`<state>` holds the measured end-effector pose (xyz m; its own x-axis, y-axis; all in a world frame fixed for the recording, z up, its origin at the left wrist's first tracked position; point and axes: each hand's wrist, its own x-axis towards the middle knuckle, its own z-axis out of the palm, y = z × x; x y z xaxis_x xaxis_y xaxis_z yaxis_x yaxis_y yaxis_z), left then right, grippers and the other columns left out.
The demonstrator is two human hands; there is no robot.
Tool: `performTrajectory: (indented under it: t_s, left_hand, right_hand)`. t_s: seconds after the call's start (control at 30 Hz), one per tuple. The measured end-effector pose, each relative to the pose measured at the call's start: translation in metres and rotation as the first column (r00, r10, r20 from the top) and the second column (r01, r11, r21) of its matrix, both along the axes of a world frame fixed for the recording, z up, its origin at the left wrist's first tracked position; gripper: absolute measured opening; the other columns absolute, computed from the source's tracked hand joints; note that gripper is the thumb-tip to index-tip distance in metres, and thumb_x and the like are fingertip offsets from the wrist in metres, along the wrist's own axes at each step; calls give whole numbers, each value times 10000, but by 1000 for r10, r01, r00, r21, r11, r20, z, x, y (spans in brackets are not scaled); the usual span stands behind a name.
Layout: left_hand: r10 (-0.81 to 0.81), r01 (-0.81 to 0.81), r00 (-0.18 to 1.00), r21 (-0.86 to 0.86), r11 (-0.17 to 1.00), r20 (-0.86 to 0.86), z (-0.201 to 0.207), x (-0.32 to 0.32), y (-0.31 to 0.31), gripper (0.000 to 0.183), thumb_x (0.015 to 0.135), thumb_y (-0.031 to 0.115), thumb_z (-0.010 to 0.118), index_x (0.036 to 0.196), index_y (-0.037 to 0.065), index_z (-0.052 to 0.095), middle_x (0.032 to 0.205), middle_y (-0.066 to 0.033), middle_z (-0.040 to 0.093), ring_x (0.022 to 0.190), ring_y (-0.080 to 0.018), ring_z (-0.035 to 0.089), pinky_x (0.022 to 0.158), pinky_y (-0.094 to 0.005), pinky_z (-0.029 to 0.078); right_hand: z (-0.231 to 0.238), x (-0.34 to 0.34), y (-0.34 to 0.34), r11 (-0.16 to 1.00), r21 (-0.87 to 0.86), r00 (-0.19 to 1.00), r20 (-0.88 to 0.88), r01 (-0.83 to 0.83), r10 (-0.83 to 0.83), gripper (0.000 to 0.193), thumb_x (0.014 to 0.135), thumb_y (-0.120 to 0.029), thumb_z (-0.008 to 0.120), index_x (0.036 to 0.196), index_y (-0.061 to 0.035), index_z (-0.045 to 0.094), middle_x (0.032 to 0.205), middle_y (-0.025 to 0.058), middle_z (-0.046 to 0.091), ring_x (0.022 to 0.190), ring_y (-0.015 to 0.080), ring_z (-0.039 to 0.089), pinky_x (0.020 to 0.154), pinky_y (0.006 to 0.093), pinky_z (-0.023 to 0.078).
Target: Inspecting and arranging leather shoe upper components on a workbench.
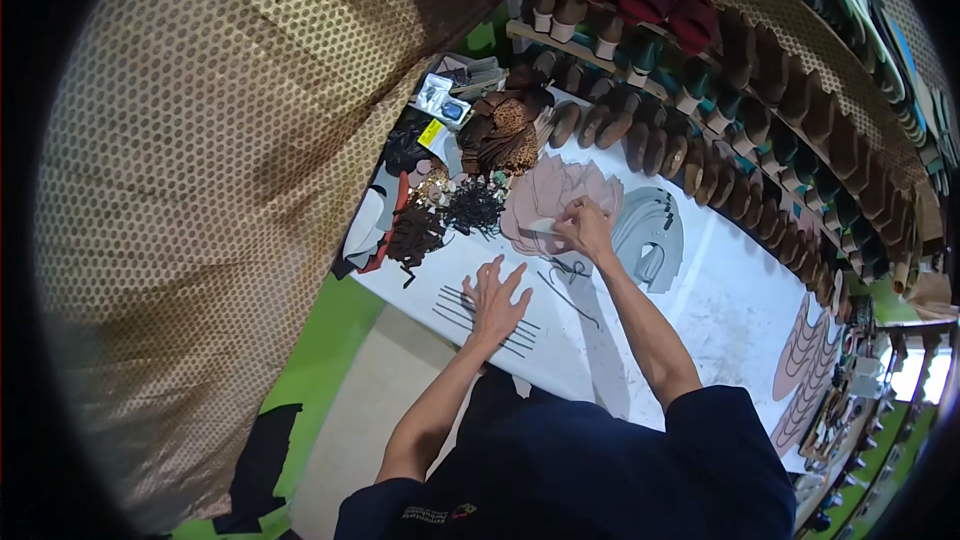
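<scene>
My left hand (495,302) lies with its fingers spread over several thin black strips (452,319), laid side by side near the table's front edge. Farther off and to the right, my right hand (585,224) is bent over a fanned pile of pink flat cut pieces (560,183), fingertips drawn together. Beside those fingertips is a small pale piece (543,226); whether they grip it I cannot tell. Grey curved cut pieces (630,223) are stacked right of that hand. Between my hands lie loose dark cords (582,311).
Heaps of black strips (474,205) and brown strips (415,237) sit at the table's left, near leopard-patterned pieces (512,130). Racks of brown shoe lasts (700,165) run along the back and right. A patterned curtain (220,190) hangs at left. More pink pieces (800,360) lie far right.
</scene>
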<state>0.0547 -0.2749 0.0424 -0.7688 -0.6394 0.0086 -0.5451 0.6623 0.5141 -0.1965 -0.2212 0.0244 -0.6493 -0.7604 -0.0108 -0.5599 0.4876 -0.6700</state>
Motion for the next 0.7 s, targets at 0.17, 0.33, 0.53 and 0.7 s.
performTrajectory:
  t_s: [0.17, 0.33, 0.53, 0.7]
  left_hand:
    - [-107, 106, 986, 19, 994, 129, -14, -46, -1, 648, 921, 371, 744, 1527, 250, 548, 1350, -127, 502, 1329, -321, 412, 1082, -679, 223]
    - [-179, 169, 947, 60, 984, 267, -22, -76, -7, 752, 926, 410, 714, 1607, 270, 428, 1421, -164, 456, 1370, -367, 366, 1089, -743, 211]
    - [-227, 201, 888, 106, 974, 399, -34, -81, -25, 767, 912, 461, 704, 1601, 252, 439, 1503, -171, 415, 1421, -393, 336, 1123, -773, 173]
    - [-298, 265, 854, 136, 955, 427, -28, -93, -31, 730, 891, 484, 705, 1539, 217, 501, 1532, -169, 400, 1453, -407, 319, 1133, -781, 169]
  right_hand:
    - [12, -22, -4, 990, 44, 923, 360, 131, -138, 317, 759, -392, 833, 863, -93, 821, 1130, 92, 716, 1083, 321, 678, 1010, 501, 398]
    - [26, -25, 5, 992, -44, 993, 21, 117, -116, 336, 716, -404, 876, 885, -119, 823, 1187, 66, 678, 1182, 284, 633, 1030, 580, 337]
    - [82, -34, 10, 974, -139, 972, -133, 176, -195, 347, 790, -429, 866, 937, -119, 815, 1212, 64, 632, 1210, 288, 602, 1077, 589, 297]
    - [143, -64, 43, 948, -232, 935, -230, 218, -272, 312, 870, -433, 817, 966, -136, 812, 1223, 49, 624, 1213, 241, 594, 1109, 554, 269]
